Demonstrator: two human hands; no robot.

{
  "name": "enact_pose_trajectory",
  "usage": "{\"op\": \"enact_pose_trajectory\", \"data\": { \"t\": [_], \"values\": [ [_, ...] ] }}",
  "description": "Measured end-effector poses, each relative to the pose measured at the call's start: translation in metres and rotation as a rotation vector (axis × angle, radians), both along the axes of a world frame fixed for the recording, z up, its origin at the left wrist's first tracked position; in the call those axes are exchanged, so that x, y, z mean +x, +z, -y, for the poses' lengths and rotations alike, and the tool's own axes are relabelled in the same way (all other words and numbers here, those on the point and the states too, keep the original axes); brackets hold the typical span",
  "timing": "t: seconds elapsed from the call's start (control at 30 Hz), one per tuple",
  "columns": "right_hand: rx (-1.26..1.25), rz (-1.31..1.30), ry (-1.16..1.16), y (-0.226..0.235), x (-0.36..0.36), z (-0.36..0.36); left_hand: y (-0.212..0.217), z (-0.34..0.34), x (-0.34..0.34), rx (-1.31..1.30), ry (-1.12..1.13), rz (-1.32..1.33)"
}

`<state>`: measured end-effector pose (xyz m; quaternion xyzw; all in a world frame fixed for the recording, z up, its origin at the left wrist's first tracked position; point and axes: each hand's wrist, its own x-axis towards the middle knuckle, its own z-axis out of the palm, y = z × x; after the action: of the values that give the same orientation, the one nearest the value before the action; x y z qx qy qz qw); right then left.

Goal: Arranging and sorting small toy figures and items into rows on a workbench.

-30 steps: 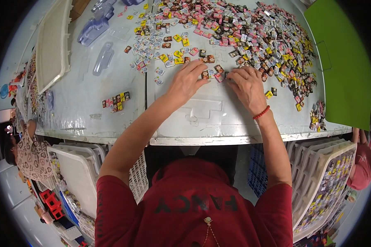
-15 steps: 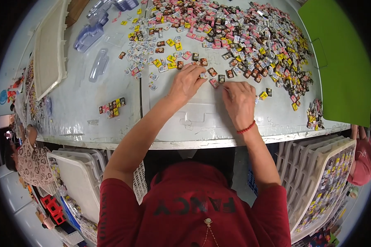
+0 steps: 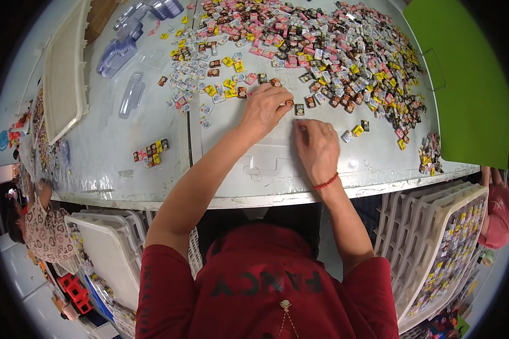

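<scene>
At the bottom of the frame is the person's red shirt [image 3: 266, 288], with both forearms reaching up from it onto a pale grey counter [image 3: 124, 169]. Stacked white trays [image 3: 430, 237] sit below the counter edge at lower right. The right hand [image 3: 318, 148], with a red band at the wrist, lies palm down in the middle of the frame, fingers together and pointing up and left on a clear plastic blister tray [image 3: 277, 164]; whether it grips anything cannot be told. Just above and left of it, the left hand [image 3: 264, 110] is curled, its fingertips pinching a small brown wrapped piece [image 3: 289, 103] at the near edge of the pile. A short row of pieces [image 3: 150, 153] lies apart at centre left. Beyond the hands, a wide heap of small wrapped pieces [image 3: 322, 51] in pink, yellow, brown and white fills the upper middle. A green board [image 3: 464, 79] stands at upper right, and clear plastic moulds [image 3: 124, 51] lie at upper left.
</scene>
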<state>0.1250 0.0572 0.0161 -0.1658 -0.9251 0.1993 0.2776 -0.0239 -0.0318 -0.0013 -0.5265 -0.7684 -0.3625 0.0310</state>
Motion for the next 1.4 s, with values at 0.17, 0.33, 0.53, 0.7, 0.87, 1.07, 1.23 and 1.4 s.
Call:
{"op": "enact_pose_trajectory", "data": {
  "t": [0.17,0.33,0.53,0.7,0.87,1.07,1.23,1.4],
  "values": [
    [-0.057,-0.066,-0.135,-0.006,0.003,-0.023,-0.004,0.008,0.002,0.013,-0.069,0.033],
    [-0.053,-0.039,-0.078,-0.004,-0.011,-0.027,0.008,0.013,0.01,0.002,-0.087,0.09],
    [0.012,-0.012,-0.086,0.004,0.016,-0.042,0.005,0.025,0.011,-0.027,-0.068,0.092],
    [0.019,0.075,-0.345,0.007,0.068,-0.082,0.008,0.029,0.006,-0.052,-0.091,0.131],
    [-0.079,0.128,-0.352,-0.001,0.073,-0.077,0.008,0.027,0.005,-0.061,-0.079,0.109],
    [0.023,0.073,-0.32,-0.005,0.068,-0.075,0.001,0.021,0.005,-0.085,-0.108,0.16],
    [-0.114,0.122,-0.267,0.012,0.073,-0.06,0.004,0.025,0.006,-0.105,-0.069,0.172],
    [0.007,0.162,-0.252,0.0,0.057,-0.043,0.003,0.022,0.007,-0.061,-0.046,0.066]
  ]
}}
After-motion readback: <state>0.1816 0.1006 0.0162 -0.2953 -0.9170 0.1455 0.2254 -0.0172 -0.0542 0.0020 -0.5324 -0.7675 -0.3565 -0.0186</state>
